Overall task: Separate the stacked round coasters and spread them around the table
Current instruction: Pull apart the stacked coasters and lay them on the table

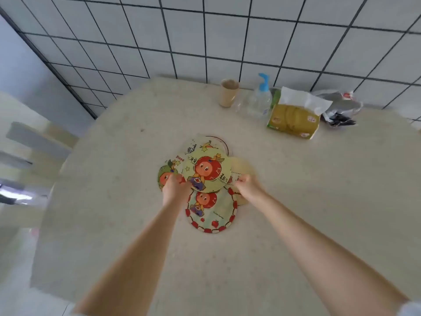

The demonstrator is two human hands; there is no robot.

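Several round cartoon coasters lie overlapped in a loose pile at the middle of the beige table (296,224). The top coaster (208,169) shows a red fruit character on pale yellow. Below it sits a coaster with a red apple border (214,215). A green-character coaster (166,173) sticks out on the left and a plain tan one (242,166) on the right. My left hand (175,187) pinches the left edge of the top coaster. My right hand (247,184) grips the edge of a coaster on the pile's right side.
At the table's far right edge, against the tiled wall, stand a beige cup (229,92), a clear pump bottle with a blue top (260,98), a yellow tissue pack (295,116) and a crumpled plastic bag (341,108). A chair (34,142) stands at the left.
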